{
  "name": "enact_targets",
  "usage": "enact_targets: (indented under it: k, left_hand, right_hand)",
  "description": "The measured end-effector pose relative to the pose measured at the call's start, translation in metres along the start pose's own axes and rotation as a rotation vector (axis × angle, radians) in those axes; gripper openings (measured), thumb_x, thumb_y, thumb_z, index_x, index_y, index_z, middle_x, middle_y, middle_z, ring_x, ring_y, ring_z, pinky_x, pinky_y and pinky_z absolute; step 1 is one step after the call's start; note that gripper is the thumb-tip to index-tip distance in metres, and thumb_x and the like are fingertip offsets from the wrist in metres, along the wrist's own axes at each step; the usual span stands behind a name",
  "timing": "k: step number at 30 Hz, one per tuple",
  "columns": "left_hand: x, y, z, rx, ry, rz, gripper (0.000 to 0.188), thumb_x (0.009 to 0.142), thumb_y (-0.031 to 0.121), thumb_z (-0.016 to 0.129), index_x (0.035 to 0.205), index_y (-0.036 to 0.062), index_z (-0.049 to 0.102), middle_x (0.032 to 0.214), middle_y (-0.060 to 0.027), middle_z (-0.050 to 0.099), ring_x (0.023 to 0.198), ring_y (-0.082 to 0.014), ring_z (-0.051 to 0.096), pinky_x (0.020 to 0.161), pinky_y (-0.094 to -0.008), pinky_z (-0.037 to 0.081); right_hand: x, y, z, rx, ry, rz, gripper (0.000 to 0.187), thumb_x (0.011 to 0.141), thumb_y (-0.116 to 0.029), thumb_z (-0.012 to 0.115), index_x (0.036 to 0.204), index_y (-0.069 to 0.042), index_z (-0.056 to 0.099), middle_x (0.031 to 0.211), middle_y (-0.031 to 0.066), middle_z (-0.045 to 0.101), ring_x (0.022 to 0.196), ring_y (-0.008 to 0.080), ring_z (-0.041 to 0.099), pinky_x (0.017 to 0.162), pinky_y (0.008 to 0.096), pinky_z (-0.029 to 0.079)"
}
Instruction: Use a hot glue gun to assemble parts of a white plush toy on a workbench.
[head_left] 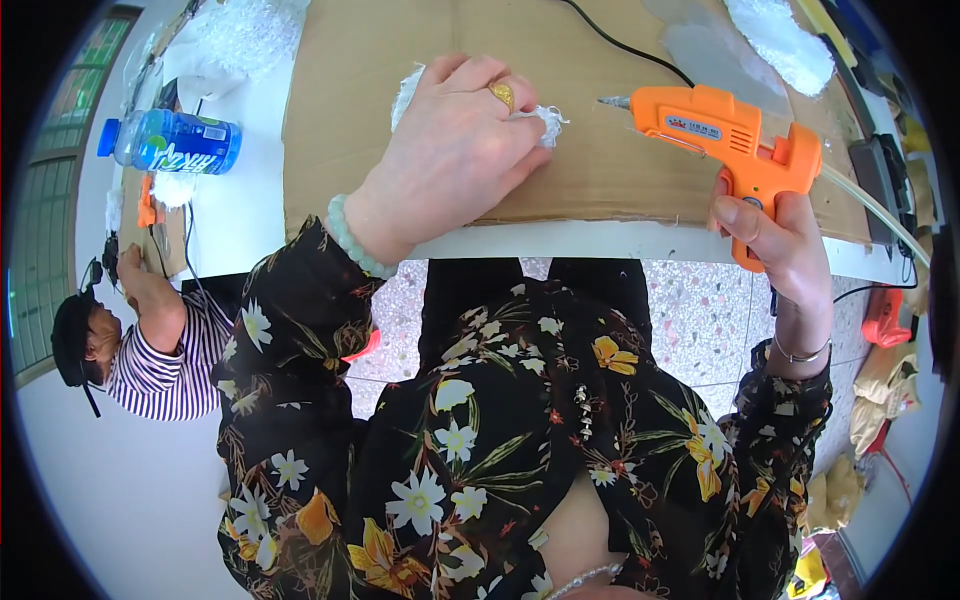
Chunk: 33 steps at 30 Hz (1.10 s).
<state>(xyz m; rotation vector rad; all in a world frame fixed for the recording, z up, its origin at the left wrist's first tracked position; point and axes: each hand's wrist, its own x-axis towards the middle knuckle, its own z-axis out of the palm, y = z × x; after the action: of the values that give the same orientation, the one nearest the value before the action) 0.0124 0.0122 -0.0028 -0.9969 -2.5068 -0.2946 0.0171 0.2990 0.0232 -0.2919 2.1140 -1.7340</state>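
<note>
- Your left hand point(455, 150) curls over the white fibrous piece point(550, 124) on the cardboard point(335, 140); whether it grips, I cannot tell.
- Your right hand point(790, 240) grasps the orange glue gun point(738, 130), nozzle point(618, 102) pointing left.

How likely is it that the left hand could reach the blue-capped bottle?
Probably yes: only cardboard and white tabletop seem to lie between the left hand and the bottle. The hand is over a white fluffy piece, though, so it may need to leave that first.
</note>
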Motion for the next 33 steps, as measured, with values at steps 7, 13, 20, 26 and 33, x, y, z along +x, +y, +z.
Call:
enact_targets:
  k: [7, 13, 20, 26, 33]
  left_hand:
    - [0.002, -0.008, 0.001, -0.047, -0.023, -0.062, 0.007, 0.071, 0.016, 0.067, 0.071, 0.0096, 0.066, 0.081, 0.0000, 0.060, 0.092, -0.0224, 0.053, 0.084, -0.0394, 0.039]
    - [0.003, -0.008, -0.001, -0.117, -0.049, -0.109, 0.011, 0.070, 0.020, 0.068, 0.070, 0.0091, 0.066, 0.080, 0.0004, 0.060, 0.091, -0.0239, 0.053, 0.083, -0.0406, 0.039]
    - [0.001, -0.012, 0.008, -0.198, -0.003, -0.245, 0.012, 0.068, 0.020, 0.071, 0.068, 0.0099, 0.065, 0.080, 0.0006, 0.061, 0.091, -0.0260, 0.054, 0.078, -0.0423, 0.039]
    - [0.003, -0.024, 0.009, -0.259, -0.057, -0.277, 0.007, 0.070, 0.016, 0.069, 0.070, 0.0096, 0.066, 0.083, 0.0003, 0.062, 0.085, -0.0272, 0.056, 0.077, -0.0403, 0.042]
    - [-0.001, -0.030, -0.015, -0.704, 0.107, -0.479, 0.014, 0.073, 0.013, 0.067, 0.083, 0.0035, 0.066, 0.087, -0.0066, 0.064, 0.082, -0.0272, 0.058, 0.078, -0.0346, 0.045]
  right_hand:
    - [0.003, 0.003, -0.006, -0.022, -0.068, 0.060, 0.032, 0.080, -0.015, 0.064, 0.105, 0.000, 0.051, 0.079, 0.0036, 0.055, 0.069, 0.0095, 0.048, 0.063, 0.0232, 0.038]
    - [0.002, 0.002, -0.002, -0.039, -0.061, 0.046, 0.030, 0.080, -0.016, 0.064, 0.102, 0.000, 0.051, 0.079, 0.0036, 0.055, 0.069, 0.0094, 0.048, 0.063, 0.0231, 0.038]
    - [0.006, -0.003, 0.001, -0.053, -0.071, 0.064, 0.031, 0.080, -0.016, 0.064, 0.104, 0.000, 0.051, 0.079, 0.0037, 0.055, 0.069, 0.0091, 0.048, 0.062, 0.0227, 0.038]
    - [0.005, -0.008, 0.007, -0.011, -0.049, 0.024, 0.032, 0.080, -0.013, 0.065, 0.105, 0.001, 0.050, 0.081, 0.0035, 0.055, 0.070, 0.0096, 0.049, 0.062, 0.0238, 0.040]
    - [0.006, -0.002, 0.007, -0.020, -0.118, 0.080, 0.032, 0.079, -0.012, 0.064, 0.105, 0.000, 0.051, 0.084, 0.0033, 0.055, 0.073, 0.0103, 0.051, 0.065, 0.0235, 0.041]
